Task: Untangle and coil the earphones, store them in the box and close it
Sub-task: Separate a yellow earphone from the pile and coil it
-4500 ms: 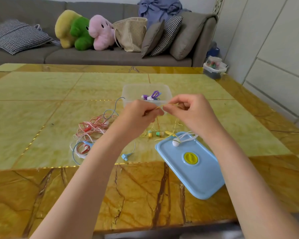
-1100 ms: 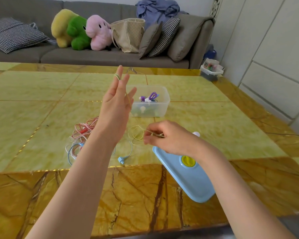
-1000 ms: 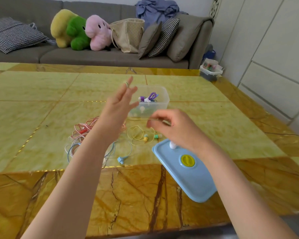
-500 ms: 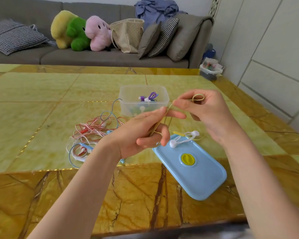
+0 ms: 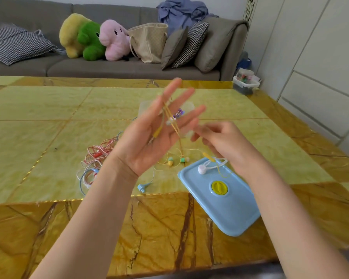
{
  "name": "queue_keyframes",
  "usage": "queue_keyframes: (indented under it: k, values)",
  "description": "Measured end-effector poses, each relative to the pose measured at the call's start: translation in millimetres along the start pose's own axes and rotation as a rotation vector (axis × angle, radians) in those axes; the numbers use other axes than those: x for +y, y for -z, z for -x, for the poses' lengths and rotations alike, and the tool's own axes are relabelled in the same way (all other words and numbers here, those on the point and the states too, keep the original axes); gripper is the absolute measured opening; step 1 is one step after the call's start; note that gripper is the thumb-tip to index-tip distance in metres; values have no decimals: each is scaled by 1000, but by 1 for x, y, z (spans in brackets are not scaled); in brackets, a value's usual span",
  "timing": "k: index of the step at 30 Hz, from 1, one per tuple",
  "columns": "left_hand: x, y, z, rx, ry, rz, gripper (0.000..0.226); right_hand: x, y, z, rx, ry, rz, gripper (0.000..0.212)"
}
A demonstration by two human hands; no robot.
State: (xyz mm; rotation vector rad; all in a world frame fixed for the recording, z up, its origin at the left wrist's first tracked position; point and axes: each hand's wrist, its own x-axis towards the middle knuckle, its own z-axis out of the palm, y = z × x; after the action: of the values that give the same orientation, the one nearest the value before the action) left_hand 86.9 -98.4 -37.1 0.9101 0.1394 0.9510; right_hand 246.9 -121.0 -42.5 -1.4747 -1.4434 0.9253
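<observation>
My left hand (image 5: 149, 139) is raised, palm towards me, fingers straight and spread, with the yellow earphone cable (image 5: 174, 125) looped round them. My right hand (image 5: 220, 141), blurred, pinches the same cable just right of the left palm. The cable hangs down to its buds (image 5: 176, 161) on the table. The clear box (image 5: 188, 106) stands behind my left fingers, mostly hidden, with purple earphones (image 5: 179, 113) inside. The blue lid (image 5: 220, 196) with a yellow knob lies at front right, white earphones (image 5: 207, 167) on its far corner.
A tangle of red, white and blue earphones (image 5: 95, 158) lies left of my hands, a blue plug (image 5: 142, 187) near the front. The table's front edge is close to me. A sofa with plush toys (image 5: 93, 38) and a bag stands behind.
My left hand has risen and opened with the yellow cable wound across its fingers. My right hand has dropped lower and moved nearer the left palm, still pinching the cable.
</observation>
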Motion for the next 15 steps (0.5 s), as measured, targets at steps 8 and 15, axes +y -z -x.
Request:
queue_keyframes:
  k: [8, 15]
  values:
    - [9, 24, 2, 398, -92, -492, 40, -10, -16, 11, -355, 181, 273, 18]
    - [-9, 10, 9, 160, 489, -581, 32, -25, 0, 11, -123, 382, 31, 15]
